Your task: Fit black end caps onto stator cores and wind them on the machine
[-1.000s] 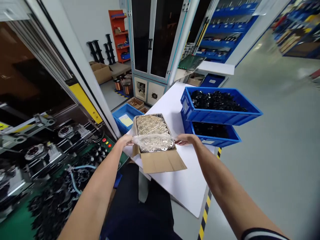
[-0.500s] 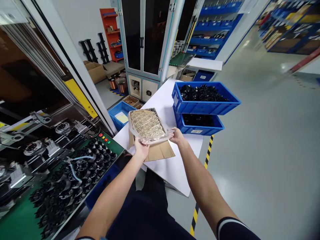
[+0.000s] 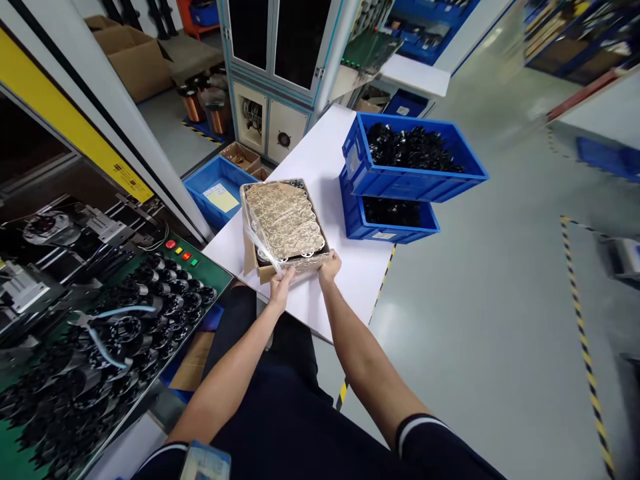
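Observation:
A shallow cardboard box (image 3: 250, 257) with a clear plastic bag (image 3: 265, 245) lining it sits on the white tabletop. Crumpled brown paper (image 3: 283, 217) covers the contents, and ring-shaped metal parts (image 3: 313, 251) peek out along its edges. At the box's near side, my left hand (image 3: 281, 288) pinches a gathered strand of the plastic bag. My right hand (image 3: 330, 268) is closed at the near right corner, gripping the bag's edge against the box wall; its fingertips are partly hidden.
Two stacked blue crates (image 3: 415, 183) of black parts stand to the right on the white table (image 3: 320, 157). A blue bin (image 3: 220, 193) with a paper label is left of the box. Further left, a green bench (image 3: 207, 267) holds rows of black parts, blue-handled pliers (image 3: 107, 333) and machinery.
Both hands have pulled the plastic down over the box's near side, exposing more of the paper and rings. The cardboard flap in front no longer shows there. My view has tilted downward.

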Action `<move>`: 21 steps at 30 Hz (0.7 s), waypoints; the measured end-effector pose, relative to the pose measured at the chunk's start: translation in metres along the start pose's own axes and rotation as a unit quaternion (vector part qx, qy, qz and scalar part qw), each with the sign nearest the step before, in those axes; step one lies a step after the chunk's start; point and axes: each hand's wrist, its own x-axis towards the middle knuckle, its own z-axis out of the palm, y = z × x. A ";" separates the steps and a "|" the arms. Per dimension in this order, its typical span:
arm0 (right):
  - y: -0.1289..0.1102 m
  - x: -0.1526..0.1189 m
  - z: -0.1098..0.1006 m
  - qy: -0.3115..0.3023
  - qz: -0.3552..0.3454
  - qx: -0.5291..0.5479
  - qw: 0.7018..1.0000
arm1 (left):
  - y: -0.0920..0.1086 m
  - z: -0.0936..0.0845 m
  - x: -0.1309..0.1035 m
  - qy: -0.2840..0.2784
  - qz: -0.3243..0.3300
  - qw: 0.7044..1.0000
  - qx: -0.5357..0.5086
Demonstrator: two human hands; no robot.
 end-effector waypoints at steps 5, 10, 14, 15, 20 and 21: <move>-0.014 -0.009 0.005 0.003 0.015 0.023 1.000 | 0.024 -0.013 -0.019 0.031 0.035 0.997 -0.059; -0.014 -0.012 0.002 -0.012 0.023 0.017 1.000 | 0.043 -0.053 -0.011 0.116 0.002 0.985 -0.124; -0.011 -0.010 -0.006 -0.011 0.024 -0.004 1.000 | 0.038 -0.070 0.010 0.187 -0.060 0.974 -0.111; -0.011 -0.010 -0.008 -0.012 0.024 -0.010 1.000 | 0.035 -0.071 0.015 0.199 -0.071 0.972 -0.102; -0.005 -0.011 -0.008 -0.020 0.045 -0.037 0.998 | 0.016 -0.071 0.024 0.223 -0.089 0.970 -0.047; -0.003 -0.012 -0.007 -0.023 0.055 -0.041 0.997 | 0.014 -0.071 0.024 0.225 -0.087 0.970 -0.036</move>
